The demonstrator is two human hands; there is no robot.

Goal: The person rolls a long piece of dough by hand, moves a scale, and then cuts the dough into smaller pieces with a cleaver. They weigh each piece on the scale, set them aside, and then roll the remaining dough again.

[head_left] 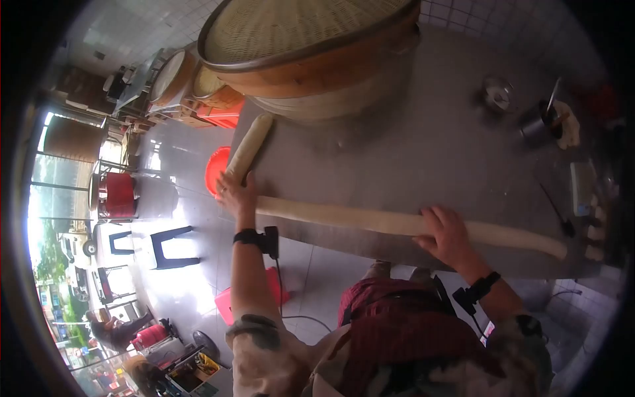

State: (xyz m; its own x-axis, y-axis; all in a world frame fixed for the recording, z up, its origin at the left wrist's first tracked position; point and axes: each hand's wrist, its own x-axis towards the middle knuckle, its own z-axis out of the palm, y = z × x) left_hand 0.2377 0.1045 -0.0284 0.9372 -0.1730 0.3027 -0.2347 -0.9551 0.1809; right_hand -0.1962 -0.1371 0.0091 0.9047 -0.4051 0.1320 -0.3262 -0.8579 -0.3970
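Note:
A long pale dough rope (pixel 344 217) lies along the near edge of the grey worktop. My right hand (pixel 446 233) spans it right of the middle, thumb on the near side and fingers bent over the far side. At the rope's left end, my left hand (pixel 238 197) is closed around the lower end of a thicker stretch of dough (pixel 251 147), which slants up toward the steamer. Whether this thicker dough and the rope are one piece, I cannot tell; the hand hides where they meet. Both wrists wear black straps.
A large bamboo steamer (pixel 311 78) stands at the back of the worktop (pixel 423 159). To the right are a metal bowl (pixel 497 94), a dark pot with utensils (pixel 537 126) and a thin dark tool (pixel 557 206). Beyond the left edge are a red basin (pixel 216 171) and stools.

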